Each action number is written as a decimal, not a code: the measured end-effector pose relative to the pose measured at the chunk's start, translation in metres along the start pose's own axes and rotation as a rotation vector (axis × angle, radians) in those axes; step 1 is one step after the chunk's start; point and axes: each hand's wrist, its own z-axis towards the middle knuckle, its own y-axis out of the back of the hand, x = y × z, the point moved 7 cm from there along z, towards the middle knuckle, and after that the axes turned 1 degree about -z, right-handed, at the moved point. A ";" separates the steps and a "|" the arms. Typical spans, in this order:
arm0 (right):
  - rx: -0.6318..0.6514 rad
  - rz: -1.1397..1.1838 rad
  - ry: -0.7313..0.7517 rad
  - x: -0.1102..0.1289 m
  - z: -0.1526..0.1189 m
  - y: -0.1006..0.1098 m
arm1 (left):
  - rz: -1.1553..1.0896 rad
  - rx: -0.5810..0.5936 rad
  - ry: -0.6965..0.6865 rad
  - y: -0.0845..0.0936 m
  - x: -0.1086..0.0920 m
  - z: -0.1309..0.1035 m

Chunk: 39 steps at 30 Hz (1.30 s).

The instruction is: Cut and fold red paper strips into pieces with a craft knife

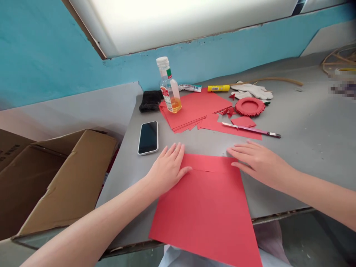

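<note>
A large sheet of red paper [205, 211] lies flat in front of me, its lower end hanging over the table's front edge. Near its far end runs a short dark line, a slit or the edge of a second piece; I cannot tell which. My left hand [168, 168] rests flat on the far left corner, fingers stretched forward and thumb on the paper. At the far right corner lies my right hand [254, 159], palm down, fingers extended to the left, fingertips touching the paper's edge. Both hands are open and grip nothing.
Behind lie a stack of red paper [194, 107] under a glass bottle [170, 89], a utility knife [250, 129], a red fringed paper ring [249, 106], a yellow glue stick [218, 88] and white gloves [251, 91]. A phone [148, 137] lies left; cardboard boxes [69, 181] stand beside the table.
</note>
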 end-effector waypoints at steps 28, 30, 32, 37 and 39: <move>0.302 0.194 -0.102 0.012 0.127 -0.021 | -0.238 0.073 0.032 0.031 0.034 0.042; 0.282 0.153 -0.091 0.013 0.127 -0.021 | -0.176 0.049 0.057 0.029 0.034 0.043; 0.267 0.112 -0.056 0.018 0.126 -0.022 | -0.146 0.025 0.074 0.025 0.032 0.043; 0.200 0.020 0.025 0.031 0.117 -0.025 | -0.057 -0.055 0.085 0.017 0.023 0.034; 0.141 -0.046 0.069 0.038 0.112 -0.023 | -0.023 -0.085 0.076 0.014 0.019 0.028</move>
